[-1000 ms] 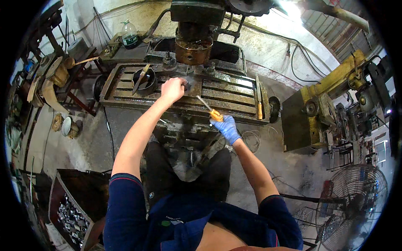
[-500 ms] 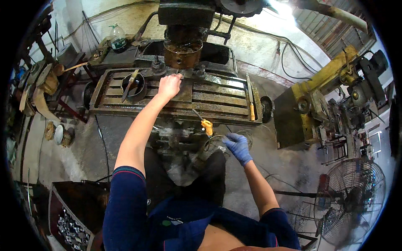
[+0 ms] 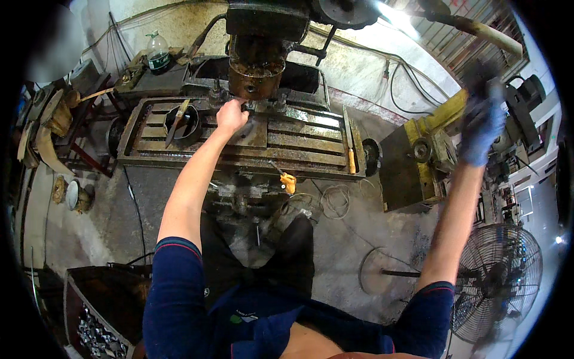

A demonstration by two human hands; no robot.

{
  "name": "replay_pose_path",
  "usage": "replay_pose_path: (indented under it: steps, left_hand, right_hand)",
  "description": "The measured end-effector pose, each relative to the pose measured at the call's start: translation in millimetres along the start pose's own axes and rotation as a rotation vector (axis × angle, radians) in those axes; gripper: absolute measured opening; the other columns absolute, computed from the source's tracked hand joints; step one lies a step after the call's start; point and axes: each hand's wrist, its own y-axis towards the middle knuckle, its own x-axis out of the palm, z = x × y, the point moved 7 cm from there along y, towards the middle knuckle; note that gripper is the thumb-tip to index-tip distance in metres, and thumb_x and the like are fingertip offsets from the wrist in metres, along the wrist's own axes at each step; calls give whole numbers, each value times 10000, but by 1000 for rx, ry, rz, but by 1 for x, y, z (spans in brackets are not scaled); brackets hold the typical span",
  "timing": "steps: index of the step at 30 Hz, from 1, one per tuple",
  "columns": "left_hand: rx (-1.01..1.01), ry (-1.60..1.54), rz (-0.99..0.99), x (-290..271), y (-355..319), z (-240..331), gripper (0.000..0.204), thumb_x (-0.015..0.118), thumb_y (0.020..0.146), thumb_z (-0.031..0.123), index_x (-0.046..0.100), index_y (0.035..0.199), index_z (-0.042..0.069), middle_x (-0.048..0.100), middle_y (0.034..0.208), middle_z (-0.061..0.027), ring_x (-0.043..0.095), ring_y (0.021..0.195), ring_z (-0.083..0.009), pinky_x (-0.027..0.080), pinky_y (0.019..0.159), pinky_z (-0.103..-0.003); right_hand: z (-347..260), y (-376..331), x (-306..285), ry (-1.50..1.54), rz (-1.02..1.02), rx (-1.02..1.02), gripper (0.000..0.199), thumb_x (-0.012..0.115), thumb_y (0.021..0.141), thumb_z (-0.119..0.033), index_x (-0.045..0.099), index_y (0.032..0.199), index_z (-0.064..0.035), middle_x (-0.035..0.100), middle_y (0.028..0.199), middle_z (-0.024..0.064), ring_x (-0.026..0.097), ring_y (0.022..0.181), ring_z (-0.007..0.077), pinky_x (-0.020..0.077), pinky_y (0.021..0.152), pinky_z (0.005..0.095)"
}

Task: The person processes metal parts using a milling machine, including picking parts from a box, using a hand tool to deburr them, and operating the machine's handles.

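Left hand (image 3: 231,116), bare, upper centre of frame: resting on the slotted machine counter (image 3: 299,140) right below the rusty spindle head (image 3: 256,75). Fingers curled toward a small part at the base of the head; grip looks narrow, but what's inside it is hidden, so cannot tell if it holds anything.

Right hand (image 3: 482,122), blue glove, raised at upper right of frame, well away from the counter, blurred. It sits around a dark lever (image 3: 478,75) that blurs into the glove; cannot tell if the grip is closed on it.

On the counter:
- yellow-handled screwdriver (image 3: 286,178) at the front edge, centre of frame, handle hanging past the lip, untouched
- wooden-handled file (image 3: 350,149) along the right end
- dark round bowl (image 3: 181,121) at the left end, with a flat tool lying across it

Around:
- clear plastic bottle (image 3: 158,52), green cap, upper left behind the machine
- yellow machine (image 3: 421,146) to the right of the counter
- floor fan (image 3: 497,281) lower right
- crate of metal parts (image 3: 95,326) lower left
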Motion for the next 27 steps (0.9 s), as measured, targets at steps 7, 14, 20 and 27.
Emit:
replay_pose_path:
  steps: [7,14,20,27]
  left_hand:
    - [-41,-35,-16,1,3,14,332,662,658,254,641,941,81,634,873,-180,605,852,-327,485,751,-412]
    - [-43,-47,-2,6,3,6,308,679,637,258,625,787,-6,630,802,-193,609,796,-342,490,706,-425]
    - [-65,-51,17,-7,-3,15,275,673,640,248,646,829,50,629,793,-187,607,789,-347,489,697,-438]
    - [-60,-64,12,-5,-3,17,272,675,642,234,648,839,48,629,800,-192,607,800,-350,488,701,-438]
  right_hand:
    - [-54,41,16,115,29,-17,465,412,882,-325,494,1149,46,531,1147,204,488,1109,304,318,1009,450]
    - [-36,-63,19,57,18,-170,345,433,889,-306,587,839,-2,593,827,137,575,891,293,390,897,410]
    - [-23,-89,19,-30,160,-87,334,411,882,-300,535,796,-3,560,758,145,587,867,308,314,965,595]
    - [-18,-94,15,-9,116,-32,355,394,902,-318,545,794,-15,602,875,180,556,912,293,295,1001,490]
